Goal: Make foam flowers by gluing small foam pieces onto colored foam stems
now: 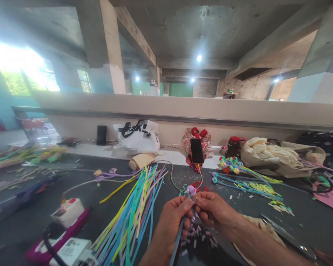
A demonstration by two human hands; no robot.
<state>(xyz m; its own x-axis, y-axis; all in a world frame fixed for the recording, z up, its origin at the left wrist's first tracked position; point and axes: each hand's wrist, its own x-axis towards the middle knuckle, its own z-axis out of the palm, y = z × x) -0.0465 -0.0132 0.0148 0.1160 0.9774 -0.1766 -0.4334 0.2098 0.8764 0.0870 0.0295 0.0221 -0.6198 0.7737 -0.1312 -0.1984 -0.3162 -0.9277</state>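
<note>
My left hand (173, 218) pinches a blue stem (178, 238) just below a small lilac flower head (191, 190). Pressed close beside it, my right hand (215, 208) has its thumb and fingertips together at the base of the flower. The blue stem runs down past my left palm toward the bottom edge. Small lilac pieces (197, 235) lie scattered on the dark table under my hands. To the left is a large bundle of long coloured strips (133, 218). Whether my right fingertips hold a separate small piece is hidden.
A phone (197, 150) on a cable leans on a patterned bag (187, 138). Blue-stemmed flowers (230, 180) lie right, near a dark bottle (233, 147). Scissors (290, 236) rest lower right. A purple-edged power strip (58, 242) sits lower left; a white bag (138, 138) stands behind.
</note>
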